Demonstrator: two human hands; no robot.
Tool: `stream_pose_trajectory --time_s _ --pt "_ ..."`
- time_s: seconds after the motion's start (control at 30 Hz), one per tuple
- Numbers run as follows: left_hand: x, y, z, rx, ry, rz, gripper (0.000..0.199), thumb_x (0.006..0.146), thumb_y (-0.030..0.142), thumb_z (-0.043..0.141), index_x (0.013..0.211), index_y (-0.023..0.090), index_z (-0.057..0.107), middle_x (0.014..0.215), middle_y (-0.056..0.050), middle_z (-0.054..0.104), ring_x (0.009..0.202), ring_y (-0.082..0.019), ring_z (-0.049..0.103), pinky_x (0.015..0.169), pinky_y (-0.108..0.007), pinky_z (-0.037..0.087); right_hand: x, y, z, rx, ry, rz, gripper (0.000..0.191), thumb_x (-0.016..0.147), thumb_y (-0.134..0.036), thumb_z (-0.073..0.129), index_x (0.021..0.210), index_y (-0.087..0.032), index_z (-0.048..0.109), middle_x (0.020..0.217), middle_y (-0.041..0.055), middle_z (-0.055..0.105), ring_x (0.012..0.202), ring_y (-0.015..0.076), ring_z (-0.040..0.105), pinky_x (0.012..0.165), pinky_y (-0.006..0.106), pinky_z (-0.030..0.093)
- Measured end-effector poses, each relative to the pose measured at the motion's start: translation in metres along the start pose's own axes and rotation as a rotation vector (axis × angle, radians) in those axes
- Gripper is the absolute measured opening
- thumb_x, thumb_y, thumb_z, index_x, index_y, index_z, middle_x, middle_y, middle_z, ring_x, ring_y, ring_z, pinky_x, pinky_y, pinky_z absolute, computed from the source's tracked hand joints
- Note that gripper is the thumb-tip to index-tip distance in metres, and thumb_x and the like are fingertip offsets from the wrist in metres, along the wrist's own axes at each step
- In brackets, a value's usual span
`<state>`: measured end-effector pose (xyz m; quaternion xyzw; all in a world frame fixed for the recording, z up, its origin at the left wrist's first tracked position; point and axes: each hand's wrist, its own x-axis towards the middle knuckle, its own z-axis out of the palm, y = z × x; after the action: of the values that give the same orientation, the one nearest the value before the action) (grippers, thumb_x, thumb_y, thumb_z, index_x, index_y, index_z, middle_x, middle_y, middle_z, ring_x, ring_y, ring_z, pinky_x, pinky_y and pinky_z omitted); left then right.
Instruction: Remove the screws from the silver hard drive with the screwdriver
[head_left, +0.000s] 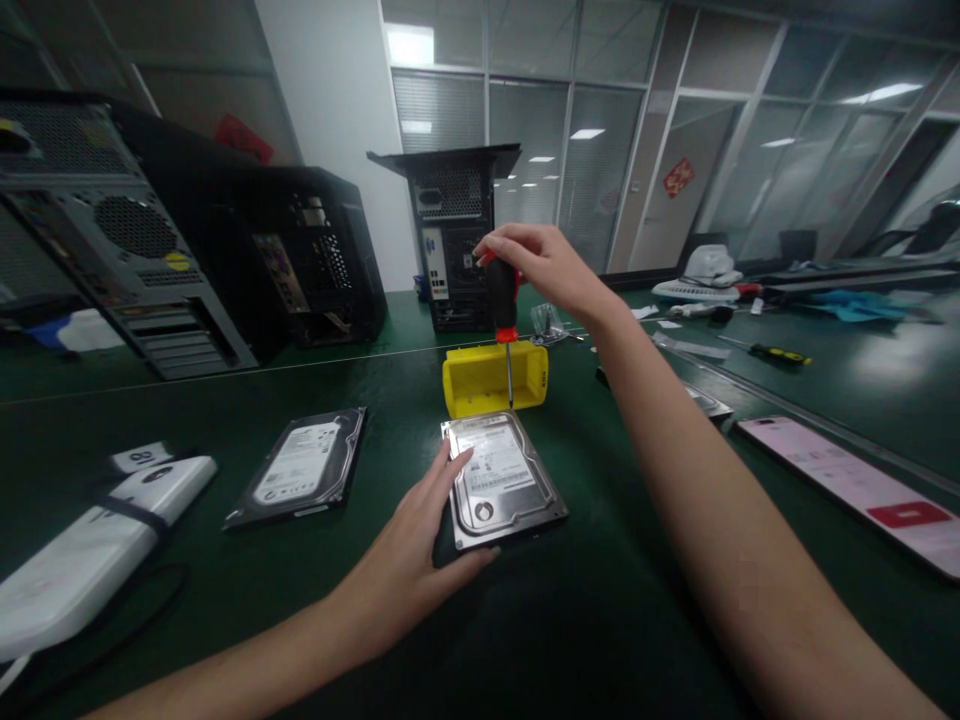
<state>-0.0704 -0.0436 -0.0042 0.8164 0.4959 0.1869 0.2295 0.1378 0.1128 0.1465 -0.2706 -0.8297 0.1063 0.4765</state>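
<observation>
A silver hard drive (499,480) lies label up on the green table (585,620). My left hand (424,530) grips its left side and near edge, fingers on the top and the thumb along the front. Above the drive, my right hand (529,260) has its fingers closed round the top of a red and black screwdriver (502,300). The screwdriver stands nearly upright, its tip at the drive's far edge. Just behind the drive is a yellow bin (487,380) with a few tiny pieces in it.
Another hard drive (304,465) lies left, beside a white device (97,550) with a black strap. Computer cases (150,230) stand at the back left, one more case (457,250) behind the bin. Right are a pink phone (855,490) and a yellow-black screwdriver (780,354).
</observation>
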Motion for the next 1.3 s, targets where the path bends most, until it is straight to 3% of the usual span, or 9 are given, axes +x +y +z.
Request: stream_pose_trajectory --time_s 0.4,0.73,1.03,1.17,1.3 --pt "0.000 0.002 -0.001 0.006 -0.005 -0.004 0.082 0.082 0.046 0.057 0.146 0.023 0.012 0.155 -0.010 0.006 0.140 -0.030 0.011 0.112 -0.053 0.017 -0.002 -0.009 0.002 0.199 -0.035 0.047 0.023 0.084 -0.035 0.056 0.085 -0.012 0.061 0.079 0.0034 0.061 0.069 0.0096 0.055 0.064 0.022 0.046" --pt "0.000 0.001 -0.001 0.011 -0.022 -0.019 0.083 0.083 0.047 0.056 0.147 0.022 0.010 0.155 -0.008 0.002 0.141 -0.028 0.009 0.114 -0.051 0.014 -0.001 -0.001 0.002 0.116 0.015 0.055 0.025 0.083 -0.039 0.057 0.081 -0.014 0.058 0.073 0.0030 0.058 0.065 0.0116 0.052 0.061 0.026 0.044" --pt "0.000 0.001 -0.001 0.009 -0.018 -0.006 0.082 0.083 0.048 0.056 0.147 0.024 0.010 0.155 -0.008 0.001 0.141 -0.029 0.009 0.113 -0.052 0.014 -0.001 -0.001 0.002 0.029 -0.005 0.019 0.023 0.087 -0.039 0.052 0.086 -0.016 0.056 0.077 0.0031 0.061 0.074 0.0146 0.058 0.076 0.031 0.045" --pt "0.000 0.002 -0.001 0.009 -0.020 -0.017 0.082 0.083 0.048 0.056 0.147 0.023 0.009 0.155 -0.008 0.001 0.141 -0.029 0.009 0.113 -0.052 0.014 -0.002 -0.002 0.004 -0.082 0.077 -0.049 0.017 0.086 -0.035 0.054 0.089 -0.018 0.057 0.091 0.0042 0.061 0.088 0.0170 0.056 0.085 0.033 0.043" --pt "0.000 0.002 -0.001 0.012 -0.030 -0.024 0.083 0.083 0.048 0.056 0.147 0.022 0.010 0.155 -0.008 0.002 0.141 -0.028 0.009 0.114 -0.050 0.014 -0.001 0.003 0.006 -0.131 0.124 -0.055 0.019 0.085 -0.037 0.056 0.089 -0.018 0.056 0.089 0.0038 0.060 0.083 0.0168 0.055 0.082 0.033 0.044"
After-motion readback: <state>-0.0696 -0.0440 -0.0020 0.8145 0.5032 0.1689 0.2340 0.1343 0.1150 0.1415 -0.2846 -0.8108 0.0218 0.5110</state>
